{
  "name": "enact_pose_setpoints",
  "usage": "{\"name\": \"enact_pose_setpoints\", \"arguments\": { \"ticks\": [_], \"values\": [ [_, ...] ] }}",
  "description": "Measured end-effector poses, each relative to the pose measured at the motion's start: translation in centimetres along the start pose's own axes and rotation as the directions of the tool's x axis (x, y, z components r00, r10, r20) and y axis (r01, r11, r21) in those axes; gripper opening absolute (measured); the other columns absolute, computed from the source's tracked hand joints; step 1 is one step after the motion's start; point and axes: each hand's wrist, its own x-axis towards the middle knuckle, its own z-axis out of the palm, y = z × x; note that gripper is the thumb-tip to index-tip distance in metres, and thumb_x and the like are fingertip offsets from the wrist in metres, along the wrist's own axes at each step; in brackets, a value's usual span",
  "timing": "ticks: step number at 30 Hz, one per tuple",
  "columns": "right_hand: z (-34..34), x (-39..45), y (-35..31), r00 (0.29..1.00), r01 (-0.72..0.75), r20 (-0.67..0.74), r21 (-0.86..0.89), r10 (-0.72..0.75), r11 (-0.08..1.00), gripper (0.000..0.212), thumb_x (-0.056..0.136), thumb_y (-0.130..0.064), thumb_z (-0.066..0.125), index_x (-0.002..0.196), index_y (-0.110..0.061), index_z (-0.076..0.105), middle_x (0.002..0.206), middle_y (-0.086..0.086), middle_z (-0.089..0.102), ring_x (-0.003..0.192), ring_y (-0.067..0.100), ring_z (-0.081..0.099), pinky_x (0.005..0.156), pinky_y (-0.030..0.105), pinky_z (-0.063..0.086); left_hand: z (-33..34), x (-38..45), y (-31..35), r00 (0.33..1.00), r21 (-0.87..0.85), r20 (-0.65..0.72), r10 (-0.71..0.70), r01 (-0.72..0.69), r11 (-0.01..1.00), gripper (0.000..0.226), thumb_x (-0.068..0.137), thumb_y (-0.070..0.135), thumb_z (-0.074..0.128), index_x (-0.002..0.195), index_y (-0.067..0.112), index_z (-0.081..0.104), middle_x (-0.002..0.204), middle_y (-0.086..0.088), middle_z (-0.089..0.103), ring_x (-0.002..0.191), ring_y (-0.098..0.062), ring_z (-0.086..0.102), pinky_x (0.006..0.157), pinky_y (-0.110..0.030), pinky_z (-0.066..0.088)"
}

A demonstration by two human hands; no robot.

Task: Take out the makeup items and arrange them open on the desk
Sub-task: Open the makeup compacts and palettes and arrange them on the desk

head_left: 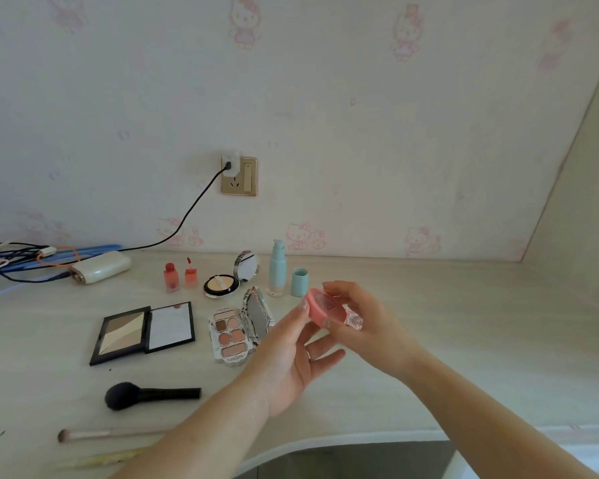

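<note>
Glossy pink plastic compact point(322, 311), mirror-shiny black palette point(142, 331), matt pale wood-grain desk point(464, 323), soft-bristled black brush point(151, 395).

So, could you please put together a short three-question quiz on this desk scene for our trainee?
1. True or false: the teal cap is on the pale blue pump bottle.
2. Which lies nearest the desk's front edge?
A. the black powder brush
B. the thin pink-handled brush
C. the round gold-rimmed powder compact
3. What do the left hand and right hand hold between them?

Key: 1 false, it stands beside the bottle; 2 B; 3 a small pink round case.
</note>
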Motion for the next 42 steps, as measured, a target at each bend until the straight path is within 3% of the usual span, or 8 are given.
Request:
{"name": "enact_pose_setpoints", "arguments": {
  "ticks": [6,11,17,22,29,36,39,42],
  "values": [
    [-0.1,-0.3,-1.0,0.998,0.063,0.040,-0.158,-0.057,0.985,0.032,0.088,-0.031,0.060,0.114,-0.049,0.057,0.114,-0.026,0.058,0.110,-0.011,0.049,0.090,0.012,0.040,-0.1,-0.3,0.0,0.997,0.076,0.036,0.064,-0.067,0.995,0.038,0.091,0.042,0.055,0.124,0.025,0.059,0.111,-0.001,0.066,0.106,-0.023,0.061,0.096,-0.046,0.049],
    [0.5,-0.1,-2.0,0.990,0.124,-0.016,-0.401,-0.142,0.908,0.023,0.091,-0.044,0.047,0.108,-0.040,0.061,0.095,-0.016,0.065,0.090,0.002,0.057,0.074,0.024,0.050,-0.4,-0.4,0.0,0.992,0.085,0.065,0.112,-0.118,0.989,0.037,0.090,0.037,0.057,0.125,0.025,0.058,0.116,-0.003,0.067,0.110,-0.024,0.063,0.099,-0.044,0.048],
    [0.6,0.3,-2.4,0.995,0.078,-0.009,-0.580,-0.103,0.811,0.031,0.091,-0.048,0.037,0.102,-0.033,0.062,0.093,-0.012,0.068,0.084,0.010,0.062,0.071,0.033,0.053,-0.4,-0.3,-0.4,0.990,0.080,0.048,0.136,-0.139,0.987,0.030,0.092,0.039,0.056,0.114,0.021,0.064,0.112,-0.005,0.062,0.105,-0.031,0.037,0.093,-0.040,0.052],
    [0.7,0.2,-3.0,0.996,0.088,0.044,-0.664,-0.079,0.742,0.034,0.095,-0.044,0.032,0.105,-0.029,0.061,0.093,-0.009,0.068,0.083,0.016,0.063,0.071,0.034,0.052,-0.4,-0.1,-0.7,0.992,0.049,-0.014,0.127,-0.126,0.991,0.038,0.088,0.036,0.061,0.124,0.025,0.057,0.119,-0.003,0.068,0.110,-0.025,0.063,0.080,-0.034,0.057],
    [0.5,0.1,-3.0,0.998,0.062,0.049,-0.733,-0.038,0.678,0.044,0.095,-0.046,0.022,0.107,-0.023,0.058,0.086,-0.001,0.067,0.076,0.024,0.062,0.065,0.032,0.048,-0.1,-0.3,-0.9,0.995,0.028,-0.039,0.093,-0.092,0.995,0.043,0.088,0.034,0.060,0.129,0.023,0.053,0.123,-0.009,0.065,0.104,-0.028,0.067,0.081,-0.035,0.057],
    [-2.1,0.9,-0.1,0.956,-0.290,-0.089,-0.137,0.280,0.947,0.030,0.092,-0.009,0.040,0.102,-0.015,0.067,0.089,0.002,0.072,0.080,0.018,0.066,0.074,0.034,0.055,-0.7,-0.9,-0.8,1.000,-0.117,0.026,-0.015,0.017,0.993,0.028,0.092,0.030,0.052,0.116,0.034,0.064,0.117,-0.012,0.068,0.108,-0.030,0.065,0.072,-0.035,0.057],
    [-2.4,0.9,1.0,0.889,-0.417,-0.097,0.233,0.448,0.878,0.029,0.092,-0.005,0.040,0.096,-0.010,0.068,0.077,0.004,0.072,0.067,0.016,0.069,0.061,0.029,0.058,-0.7,-0.6,-0.9,0.999,-0.189,-0.002,-0.041,0.040,0.981,0.032,0.097,0.026,0.045,0.126,0.030,0.056,0.118,-0.013,0.068,0.106,-0.032,0.066,0.070,-0.038,0.058],
    [-2.6,0.8,1.9,0.864,-0.446,-0.067,0.356,0.498,0.821,0.030,0.091,-0.005,0.039,0.094,-0.015,0.067,0.076,0.004,0.072,0.062,0.013,0.070,0.054,0.022,0.054,-0.4,-0.4,-1.0,0.996,-0.198,-0.062,-0.062,0.048,0.979,0.031,0.099,0.023,0.042,0.127,0.028,0.055,0.115,-0.014,0.069,0.101,-0.032,0.068,0.068,-0.038,0.059]
  ]
}}
